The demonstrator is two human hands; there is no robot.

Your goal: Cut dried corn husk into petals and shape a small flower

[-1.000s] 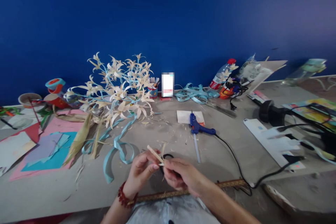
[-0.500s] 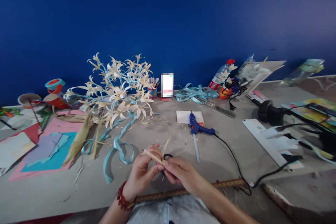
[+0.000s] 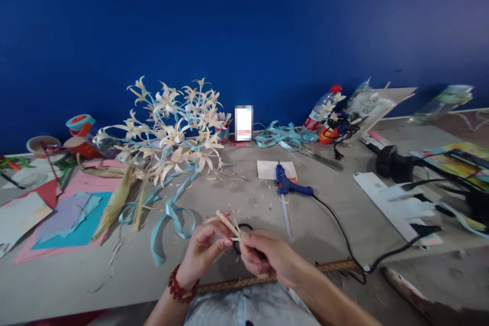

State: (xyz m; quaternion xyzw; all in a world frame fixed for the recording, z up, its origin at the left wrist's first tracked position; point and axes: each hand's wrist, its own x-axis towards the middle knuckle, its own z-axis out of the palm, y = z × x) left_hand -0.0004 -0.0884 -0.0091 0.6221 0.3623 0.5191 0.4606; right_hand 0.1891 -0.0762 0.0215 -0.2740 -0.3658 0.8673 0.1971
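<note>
Left hand [image 3: 206, 241]: fingers curled, thumb pinching pale strips [image 3: 226, 221] | right hand [image 3: 264, 252]: thumb and forefinger closed on their lower ends | strips between both hands, above table [image 3: 57, 280] | black loop [image 3: 244, 224] beside right hand, grip on it unclear | glue gun [image 3: 289, 186] lying farther right

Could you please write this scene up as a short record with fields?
Right hand: pinching pale strips
Left hand: at the same strips, grip unclear; red bracelet on wrist
Near the hands: black loop, partly hidden
Glue gun: blue, lying partly over a white sheet, translucent stick extending from it
Left side: pale flowers on light-blue stems, coloured paper, dried husk
Right side: white power strip
Backdrop: blue wall
</note>
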